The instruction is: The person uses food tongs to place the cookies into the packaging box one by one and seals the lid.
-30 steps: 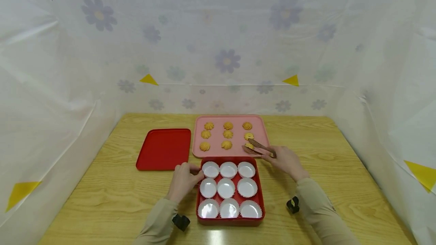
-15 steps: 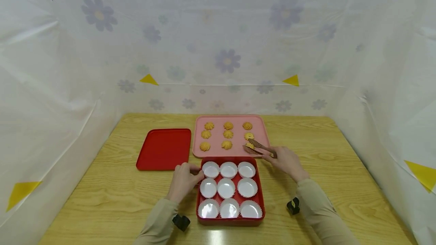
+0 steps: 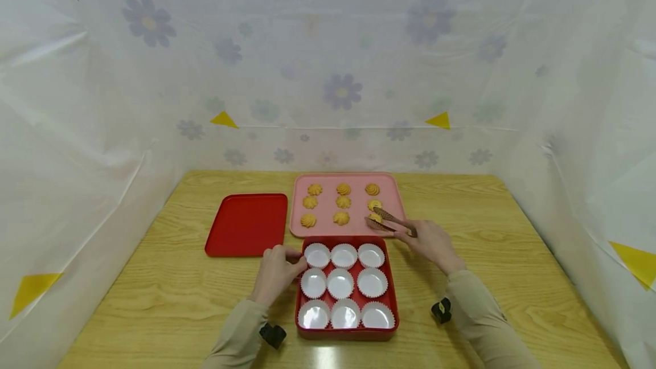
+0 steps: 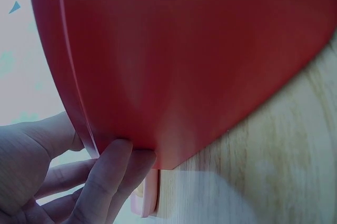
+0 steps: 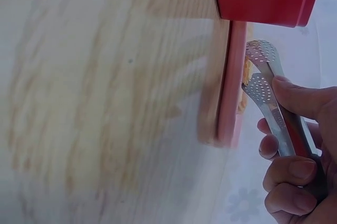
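left hand (image 3: 277, 273): pinching red box (image 3: 348, 334) rim, 10 o'clock
right hand (image 3: 431, 245): wrapped round tongs (image 3: 393, 220)
cookie (image 3: 376, 217): pink tray's (image 3: 359, 189) 4 o'clock, between the tips
tongs: lining up a grab, I reckon; next needs gentle squeezing

A wood-grained table (image 3: 154, 300) bears three things — a flat red tray (image 3: 247, 226) at left, a pink tray (image 3: 327, 209) toward the back — and a red box (image 3: 347, 335) nearer the front.

No readable text anywhere
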The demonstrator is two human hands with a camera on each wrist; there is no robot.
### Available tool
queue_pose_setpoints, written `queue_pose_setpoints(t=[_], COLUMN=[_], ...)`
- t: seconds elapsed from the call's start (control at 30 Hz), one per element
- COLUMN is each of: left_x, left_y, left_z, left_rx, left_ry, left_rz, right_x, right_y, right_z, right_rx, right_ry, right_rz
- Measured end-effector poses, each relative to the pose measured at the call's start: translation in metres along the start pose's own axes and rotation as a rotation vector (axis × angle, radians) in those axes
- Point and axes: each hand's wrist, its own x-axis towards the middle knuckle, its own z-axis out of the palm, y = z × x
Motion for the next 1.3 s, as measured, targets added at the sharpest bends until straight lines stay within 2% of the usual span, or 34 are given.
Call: queue_pose_setpoints(t=[0.2, 0.5, 0.73, 1.03, 1.3], left_x=[0.0, 0.0, 0.0, 0.0, 0.0], left_y=[0.0, 0.0, 0.001, 0.0, -0.001], left_z=[0.0, -0.001, -0.001, 0.0, 0.0], left_rx=[-0.007, -0.001, 0.002, -0.002, -0.008], left_ry=[-0.004, -0.008, -0.006, -0.001, -0.004], left_rz=[-0.007, -0.004, -0.004, 0.0, 0.003], right_x=[0.0, -0.003, -0.007, -0.014, -0.015], right_y=[-0.011, -0.043, -0.068, -0.089, -0.098], right_z=[-0.006, -0.018, -0.021, -0.011, -0.002], right_rx=[-0.021, -0.016, 0.003, 0.002, -0.012], right_ry=[0.041, 0.063, 0.078, 0.002, -0.057], right_rz=[-0.021, -0.082, -0.204, -0.341, -0.407])
